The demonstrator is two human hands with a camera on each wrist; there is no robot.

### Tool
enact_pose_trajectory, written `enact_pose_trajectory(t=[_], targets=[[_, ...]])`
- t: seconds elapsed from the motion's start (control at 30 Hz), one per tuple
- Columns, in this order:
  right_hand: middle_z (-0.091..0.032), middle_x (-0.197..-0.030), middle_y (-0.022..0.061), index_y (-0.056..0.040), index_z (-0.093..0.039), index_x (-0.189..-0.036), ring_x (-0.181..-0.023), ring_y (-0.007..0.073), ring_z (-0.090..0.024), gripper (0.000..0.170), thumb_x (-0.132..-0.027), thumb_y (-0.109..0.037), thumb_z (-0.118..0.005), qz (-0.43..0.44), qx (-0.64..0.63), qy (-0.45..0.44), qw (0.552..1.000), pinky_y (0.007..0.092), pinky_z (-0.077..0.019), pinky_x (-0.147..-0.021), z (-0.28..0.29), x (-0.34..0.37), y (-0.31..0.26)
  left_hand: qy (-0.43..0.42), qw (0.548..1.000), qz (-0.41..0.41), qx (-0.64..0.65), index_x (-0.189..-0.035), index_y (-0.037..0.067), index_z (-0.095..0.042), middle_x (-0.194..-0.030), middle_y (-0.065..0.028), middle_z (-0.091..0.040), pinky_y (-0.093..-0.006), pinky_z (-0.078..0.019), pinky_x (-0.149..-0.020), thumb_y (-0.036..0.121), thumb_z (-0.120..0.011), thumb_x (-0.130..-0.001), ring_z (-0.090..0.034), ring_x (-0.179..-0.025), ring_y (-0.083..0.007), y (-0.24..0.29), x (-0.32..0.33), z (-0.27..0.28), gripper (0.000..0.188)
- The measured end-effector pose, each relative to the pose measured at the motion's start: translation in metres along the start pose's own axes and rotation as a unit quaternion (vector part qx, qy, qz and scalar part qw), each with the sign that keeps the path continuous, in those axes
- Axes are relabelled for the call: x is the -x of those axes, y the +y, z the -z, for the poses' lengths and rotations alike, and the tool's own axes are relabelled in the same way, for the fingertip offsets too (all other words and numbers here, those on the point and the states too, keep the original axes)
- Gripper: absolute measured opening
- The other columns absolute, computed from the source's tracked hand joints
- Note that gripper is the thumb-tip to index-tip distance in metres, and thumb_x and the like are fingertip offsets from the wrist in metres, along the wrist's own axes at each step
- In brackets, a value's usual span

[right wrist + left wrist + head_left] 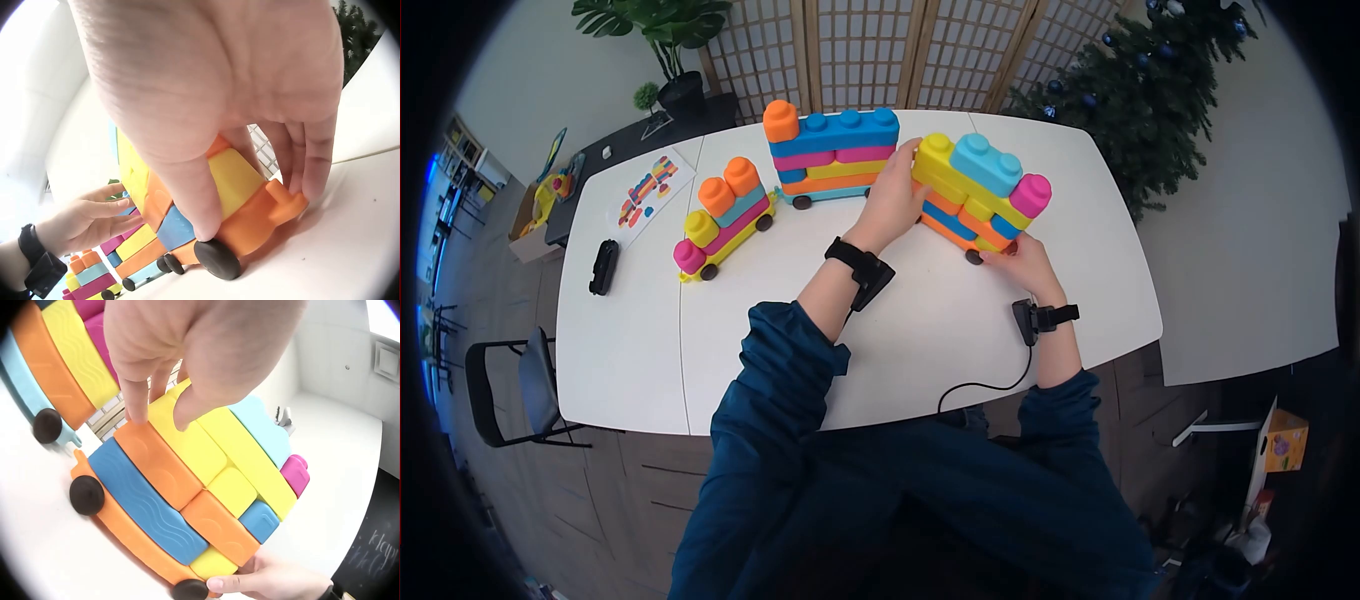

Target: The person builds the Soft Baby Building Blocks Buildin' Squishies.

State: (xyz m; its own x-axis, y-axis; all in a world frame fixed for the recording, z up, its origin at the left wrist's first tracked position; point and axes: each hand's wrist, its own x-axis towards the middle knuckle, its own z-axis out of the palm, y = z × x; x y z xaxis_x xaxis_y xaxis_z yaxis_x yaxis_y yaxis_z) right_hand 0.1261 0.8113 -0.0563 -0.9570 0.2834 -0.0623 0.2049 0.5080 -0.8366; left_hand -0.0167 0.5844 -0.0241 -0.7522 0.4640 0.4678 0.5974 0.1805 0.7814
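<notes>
A toy train wagon of building blocks (966, 197) stands at the right, angled on the table. It has an orange wheeled base with orange, blue and yellow blocks, topped by light blue and pink ones. My left hand (890, 205) holds its upper left end, the thumb on a yellow block (197, 447) in the left wrist view. At the lower right end my right hand (1028, 268) grips the wagon, thumb low by a black wheel (217, 259), fingers round the end by the orange hitch (289, 206). Close to its left end stands a second block wagon (830, 165).
A smaller block train car (728, 222) stands further left on the white table (800, 270). Behind it lies a printed picture sheet (650, 195), with a black object (604, 267) near the left edge. A cable (985, 386) hangs from the right wrist camera.
</notes>
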Motion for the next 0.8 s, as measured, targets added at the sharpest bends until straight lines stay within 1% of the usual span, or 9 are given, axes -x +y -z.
enact_pose_trajectory(t=[0.17, 0.33, 0.4, 0.47, 0.53, 0.6, 0.67, 0.73, 0.8], targets=[[-0.073, -0.104, 0.0073, -0.0003, -0.066, -0.119, -0.091, 0.0157, -0.069, 0.049, -0.079, -0.017, -0.087, 0.001, 0.024, 0.010, 1.000, 0.0298, -0.0557, -0.085, -0.004, -0.002, -0.003, -0.003, 1.000, 0.006, -0.006, -0.146, 0.004, -0.038, -0.135, -0.0259, -0.054, -0.0464, -0.0487, -0.104, -0.001, -0.071, -0.087, -0.054, -0.127, -0.0435, -0.005, -0.003, 0.000, 0.067], [-0.073, -0.101, 0.0067, 0.0002, -0.066, -0.118, -0.088, 0.0155, -0.068, 0.048, -0.079, -0.016, -0.087, 0.007, 0.024, 0.016, 1.000, 0.0297, -0.0559, -0.084, -0.007, -0.002, -0.001, -0.009, 1.000, 0.006, -0.008, -0.146, 0.003, -0.037, -0.133, -0.0257, -0.055, -0.0461, -0.0481, -0.105, 0.000, -0.071, -0.087, -0.054, -0.126, -0.0436, -0.007, -0.005, 0.000, 0.068], [-0.073, -0.106, 0.0090, -0.0015, -0.065, -0.123, -0.092, 0.0166, -0.068, 0.051, -0.080, -0.020, -0.086, 0.011, -0.003, 0.007, 1.000, 0.0314, -0.0553, -0.086, -0.008, -0.003, 0.002, -0.010, 1.000, 0.002, -0.012, -0.147, 0.002, -0.036, -0.132, -0.0255, -0.055, -0.0457, -0.0478, -0.105, 0.001, -0.072, -0.087, -0.054, -0.125, -0.0435, 0.001, -0.002, 0.008, 0.070], [-0.072, -0.110, 0.0101, -0.0027, -0.063, -0.127, -0.097, 0.0180, -0.067, 0.054, -0.081, -0.023, -0.086, 0.018, 0.030, 0.012, 0.999, 0.0326, -0.0546, -0.088, -0.003, 0.000, 0.001, -0.023, 0.996, -0.021, -0.081, -0.149, 0.001, -0.035, -0.134, -0.0251, -0.054, -0.0448, -0.0470, -0.106, 0.005, -0.075, -0.087, -0.054, -0.126, -0.0425, 0.014, 0.014, 0.024, 0.074], [-0.071, -0.114, 0.0111, -0.0039, -0.062, -0.130, -0.101, 0.0194, -0.067, 0.058, -0.082, -0.027, -0.085, 0.028, 0.063, 0.018, 0.997, 0.0339, -0.0540, -0.089, 0.007, 0.010, 0.000, -0.006, 0.991, -0.082, -0.101, -0.148, 0.003, -0.041, -0.136, -0.0219, -0.056, -0.0423, -0.0474, -0.105, 0.010, -0.077, -0.087, -0.055, -0.125, -0.0406, 0.034, 0.040, 0.062, 0.071], [-0.069, -0.120, 0.0116, -0.0059, -0.059, -0.137, -0.107, 0.0216, -0.066, 0.064, -0.084, -0.032, -0.083, 0.055, 0.034, 0.039, 0.997, 0.0354, -0.0526, -0.091, 0.022, 0.029, 0.008, 0.001, 0.995, -0.012, -0.100, -0.141, 0.006, -0.052, -0.141, -0.0142, -0.057, -0.0379, -0.0537, -0.098, 0.012, -0.077, -0.090, -0.059, -0.128, -0.0272, 0.068, 0.080, 0.111, 0.058], [-0.071, -0.116, 0.0113, -0.0042, -0.060, -0.135, -0.106, 0.0223, -0.067, 0.059, -0.086, -0.026, -0.082, 0.051, 0.049, 0.079, 0.994, 0.0351, -0.0520, -0.092, 0.038, 0.057, -0.009, 0.078, 0.988, 0.013, -0.133, -0.134, 0.006, -0.059, -0.130, -0.0107, -0.066, -0.0366, -0.0543, -0.094, 0.011, -0.078, -0.089, -0.064, -0.120, -0.0248, 0.093, 0.121, 0.156, 0.049], [-0.072, -0.113, 0.0119, -0.0025, -0.065, -0.128, -0.104, 0.0211, -0.068, 0.046, -0.088, -0.018, -0.079, 0.076, 0.014, 0.128, 0.989, 0.0344, -0.0513, -0.093, 0.051, 0.084, -0.020, 0.174, 0.953, 0.017, -0.247, -0.125, 0.003, -0.065, -0.114, -0.0099, -0.071, -0.0340, -0.0549, -0.087, 0.003, -0.075, -0.089, -0.069, -0.107, -0.0225, 0.112, 0.162, 0.195, 0.037], [-0.073, -0.110, 0.0117, -0.0005, -0.068, -0.121, -0.103, 0.0194, -0.068, 0.034, -0.089, -0.010, -0.076, 0.105, -0.017, 0.183, 0.977, 0.0341, -0.0511, -0.094, 0.066, 0.112, -0.021, 0.247, 0.923, 0.060, -0.290, -0.122, 0.001, -0.065, -0.112, -0.0109, -0.071, -0.0318, -0.0551, -0.083, 0.001, -0.071, -0.092, -0.069, -0.102, -0.0201, 0.132, 0.203, 0.227, 0.031]])
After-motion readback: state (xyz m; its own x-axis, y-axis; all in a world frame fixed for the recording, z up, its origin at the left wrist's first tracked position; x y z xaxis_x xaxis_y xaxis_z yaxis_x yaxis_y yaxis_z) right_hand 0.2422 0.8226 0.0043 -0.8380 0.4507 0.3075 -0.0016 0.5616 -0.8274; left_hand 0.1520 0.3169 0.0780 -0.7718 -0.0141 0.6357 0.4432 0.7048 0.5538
